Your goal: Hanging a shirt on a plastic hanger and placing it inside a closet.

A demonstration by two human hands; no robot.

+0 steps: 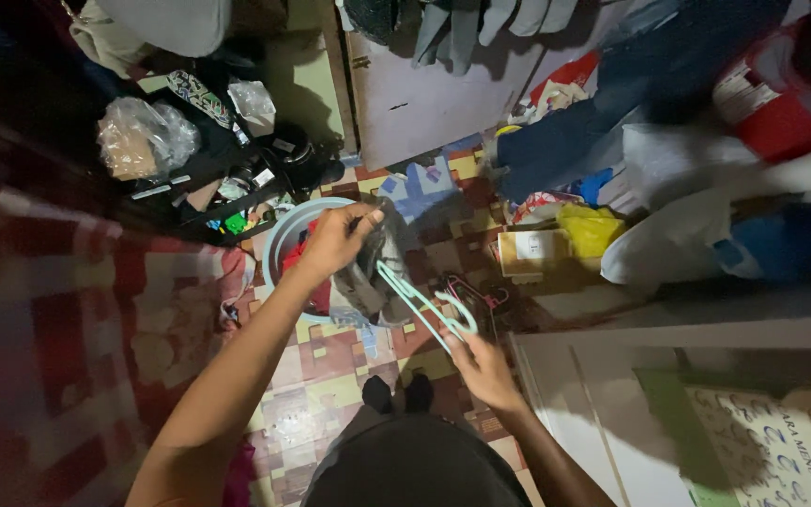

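Pinching soft grey cloth (368, 268), left hand (335, 239) lifts it over a round blue tub (279, 239) of clothes. Right hand (482, 371) grips a thin green plastic hanger (421, 302).

The hanger (424, 305) is pale teal; the garment (368, 272) dark grey; the basin (285, 237) light blue; the floor (330, 361) checked red, yellow and green; the blanket (68, 310) red-and-white plaid; the bag (589, 230) yellow.
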